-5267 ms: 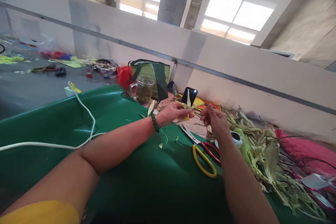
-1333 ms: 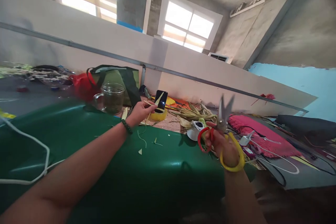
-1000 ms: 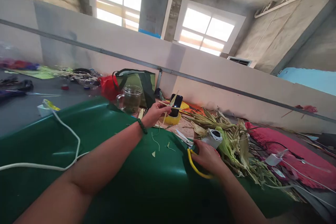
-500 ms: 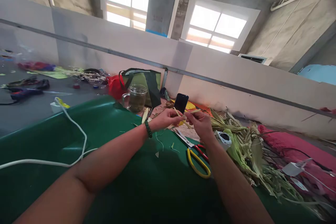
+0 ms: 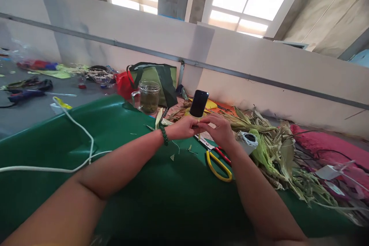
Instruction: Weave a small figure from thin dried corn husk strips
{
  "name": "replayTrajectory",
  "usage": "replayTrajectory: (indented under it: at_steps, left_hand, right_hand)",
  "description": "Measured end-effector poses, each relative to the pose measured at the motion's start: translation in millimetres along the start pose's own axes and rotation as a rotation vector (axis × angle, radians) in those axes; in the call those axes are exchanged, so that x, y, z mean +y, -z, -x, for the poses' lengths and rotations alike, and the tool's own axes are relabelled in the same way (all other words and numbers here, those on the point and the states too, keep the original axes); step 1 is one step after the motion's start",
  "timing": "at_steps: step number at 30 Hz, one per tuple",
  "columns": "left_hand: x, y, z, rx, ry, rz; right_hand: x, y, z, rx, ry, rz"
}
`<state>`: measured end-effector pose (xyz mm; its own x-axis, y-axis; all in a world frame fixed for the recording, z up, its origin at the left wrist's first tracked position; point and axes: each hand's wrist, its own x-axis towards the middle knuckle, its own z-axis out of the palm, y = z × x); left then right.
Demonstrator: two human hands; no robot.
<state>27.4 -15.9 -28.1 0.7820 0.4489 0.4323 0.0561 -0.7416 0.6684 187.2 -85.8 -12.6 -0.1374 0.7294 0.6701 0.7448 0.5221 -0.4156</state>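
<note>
My left hand (image 5: 183,127), with a green bead bracelet (image 5: 164,135) at the wrist, meets my right hand (image 5: 219,129) above the green mat (image 5: 173,192). Both hands are closed, fingertips pinched together around a narrow pale corn husk strip (image 5: 199,137); most of it is hidden by the fingers. Under and beside my right hand lie scissors (image 5: 218,166) with one yellow and one red handle. Just behind the hands a dark-screened phone (image 5: 199,103) stands upright. Small husk scraps (image 5: 172,157) are scattered on the mat.
To the right lie a heap of corn husks (image 5: 272,142), a spool of white thread (image 5: 247,142) and pink cloth (image 5: 325,138). A glass mug (image 5: 149,98) stands in front of a green bag (image 5: 161,78). A white cable (image 5: 77,123) crosses the mat at left.
My hands have come closer together, and the right fingers now lie over the strip, hiding the ends that stuck out before. The camera view has tilted down slightly.
</note>
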Motion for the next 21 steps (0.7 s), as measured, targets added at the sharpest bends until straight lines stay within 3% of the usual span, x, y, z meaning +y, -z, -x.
replayTrajectory:
  at_steps: [2,6,9,15,18,21]
  left_hand:
    - [1,-4.3,1,-0.025,-0.015,0.018]
    - [1,-15.0,1,-0.007,-0.021,-0.010]
    - [-1,-18.6,0,-0.001,0.011,0.017]
    - [-4,-3.8,0,-0.234,0.286,0.423]
    - [-1,1.0,0,-0.224,0.327,0.669]
    - [3,2.7,0,-0.181,0.330,0.664]
  right_hand:
    - [-4,-1,2,-0.013,0.037,0.029]
    - [-11,0,6,0.087,0.113,0.051]
    - [-10,1,6,0.091,0.089,0.072]
    - [11,5,-1,-0.035,-0.054,0.070]
    - [15,14,-1,-0.171,-0.091,0.026]
    - [13,22,0,-0.324,-0.127,-0.095]
